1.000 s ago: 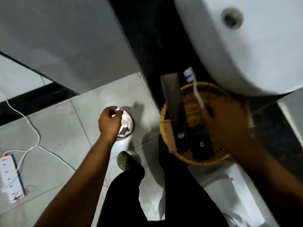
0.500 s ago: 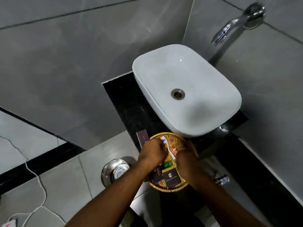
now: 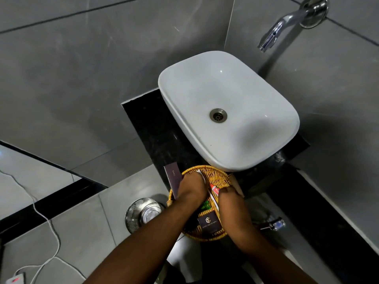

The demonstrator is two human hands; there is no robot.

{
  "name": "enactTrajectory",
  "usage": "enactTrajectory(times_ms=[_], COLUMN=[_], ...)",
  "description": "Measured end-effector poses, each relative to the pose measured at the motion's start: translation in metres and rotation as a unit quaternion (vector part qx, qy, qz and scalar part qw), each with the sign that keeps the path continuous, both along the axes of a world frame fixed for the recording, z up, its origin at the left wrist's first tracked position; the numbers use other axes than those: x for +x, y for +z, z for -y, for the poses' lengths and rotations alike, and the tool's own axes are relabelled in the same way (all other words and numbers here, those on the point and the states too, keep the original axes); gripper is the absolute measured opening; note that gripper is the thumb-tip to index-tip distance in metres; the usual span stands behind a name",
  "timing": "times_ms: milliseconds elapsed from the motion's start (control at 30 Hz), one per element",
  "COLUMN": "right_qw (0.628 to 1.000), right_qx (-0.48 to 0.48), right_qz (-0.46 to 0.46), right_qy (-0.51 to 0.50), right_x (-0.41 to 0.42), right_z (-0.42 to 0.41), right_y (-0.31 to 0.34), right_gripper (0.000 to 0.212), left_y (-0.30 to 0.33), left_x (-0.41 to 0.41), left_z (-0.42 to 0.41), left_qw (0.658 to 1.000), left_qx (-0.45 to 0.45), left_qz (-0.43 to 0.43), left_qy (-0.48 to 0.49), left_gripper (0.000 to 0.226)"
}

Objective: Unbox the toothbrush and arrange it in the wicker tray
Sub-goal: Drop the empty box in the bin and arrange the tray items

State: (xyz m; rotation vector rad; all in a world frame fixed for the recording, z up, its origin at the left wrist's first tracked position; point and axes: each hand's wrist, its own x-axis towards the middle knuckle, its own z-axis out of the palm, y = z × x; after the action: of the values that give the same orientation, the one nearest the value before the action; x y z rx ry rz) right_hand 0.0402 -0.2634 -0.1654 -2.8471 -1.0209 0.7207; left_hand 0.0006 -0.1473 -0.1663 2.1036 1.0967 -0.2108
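Nearest the camera, both forearms reach forward into the wicker tray [image 3: 213, 173], which sits on the near end of a black counter [image 3: 151, 128] just in front of the white basin [image 3: 225, 111]. A second ago the left hand was down by the steel floor bin [image 3: 143, 214] while the right held the toothbrush upright over the tray; half a second ago both hands had come into the tray, and they remain there now with little shift. The left hand [image 3: 190, 189] is curled over the tray's left side, beside the dark flat box [image 3: 173, 179] leaning on the rim; whether it grips anything I cannot tell. The right hand [image 3: 227, 193] lies at the tray's right edge, its fingers hidden, so its hold is also unclear. The toothbrush [image 3: 207, 187] now lies across the tray between the hands, white handle slanting near to far, next to a red-and-white tube [image 3: 215, 189]. A dark labelled packet [image 3: 209, 222] lies at the tray's near side. By this, unboxing looks finished and only final arranging remains. Beyond, the basin is dry and empty, a chrome spout [image 3: 287, 21] juts from grey wall tiles at far right, and a white cable [image 3: 47, 222] trails over the grey floor at left.
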Motion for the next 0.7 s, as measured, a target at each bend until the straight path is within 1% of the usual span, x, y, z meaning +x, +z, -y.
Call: enactTrajectory(times_ms=[133,200,267,333,500,600,700], right_qw=[0.999,0.999,0.999,0.999,0.999,0.998,0.997], right_qx=[-0.017,-0.033,-0.040,-0.036,-0.015,-0.038,-0.063], right_qz=[0.024,0.018,0.020,0.024,0.029,0.012,-0.006], right_qy=[0.018,0.018,0.020,0.017,0.028,0.047,0.053], right_x=[-0.005,-0.010,-0.011,-0.010,-0.017,-0.025,-0.025], right_z=[-0.001,0.006,0.006,0.004,0.005,0.006,0.004], right_y=[0.001,-0.002,-0.002,-0.001,-0.002,-0.006,-0.011], right_gripper=[0.025,0.023,0.022,0.022,0.022,0.022,0.026], left_y=[-0.003,-0.003,-0.005,-0.006,-0.003,-0.003,-0.003], left_x=[-0.005,-0.007,-0.008,-0.008,-0.009,-0.008,-0.006], left_z=[0.000,0.005,0.004,0.005,0.003,-0.001,-0.004], left_qw=[1.000,1.000,0.998,0.995,0.991,0.989,0.989], left_qx=[0.001,-0.015,-0.039,-0.071,-0.084,-0.087,-0.089], left_qz=[-0.011,-0.025,-0.035,-0.043,-0.057,-0.060,-0.060], left_qy=[0.000,0.005,0.030,0.059,0.085,0.100,0.105], left_gripper=[0.018,0.018,0.021,0.029,0.026,0.026,0.026])
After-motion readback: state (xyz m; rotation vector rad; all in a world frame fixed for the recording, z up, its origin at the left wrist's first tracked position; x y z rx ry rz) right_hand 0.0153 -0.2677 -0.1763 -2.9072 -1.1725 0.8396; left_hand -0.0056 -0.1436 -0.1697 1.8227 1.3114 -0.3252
